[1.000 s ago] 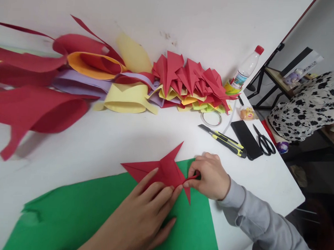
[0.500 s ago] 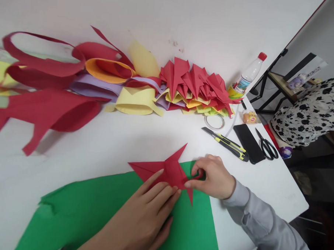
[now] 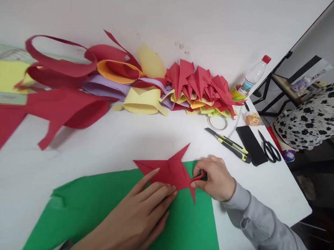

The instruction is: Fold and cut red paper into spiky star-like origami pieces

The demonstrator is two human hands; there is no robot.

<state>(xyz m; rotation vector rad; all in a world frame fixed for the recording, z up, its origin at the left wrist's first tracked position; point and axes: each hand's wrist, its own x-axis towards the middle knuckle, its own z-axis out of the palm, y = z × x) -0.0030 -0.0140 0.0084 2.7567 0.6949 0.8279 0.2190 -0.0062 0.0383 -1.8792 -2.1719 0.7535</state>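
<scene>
Pressing red paper (image 3: pixel 173 173), green sheet (image 3: pixel 97 206), white table (image 3: pixel 113 141) (wall (image 3: pixel 188 15) behind)

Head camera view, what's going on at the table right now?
A person is working a pointed red folded-paper shape that lies partly on a large green paper sheet on the white table. The left hand lies flat, fingertips pressing the shape's lower edge; the right hand pinches a curled red flap at its right side. Along the wall sits a pile of similar red folded pieces among curled coloured paper strips. A yellow-and-black utility knife and black-handled scissors lie untouched to the right.
</scene>
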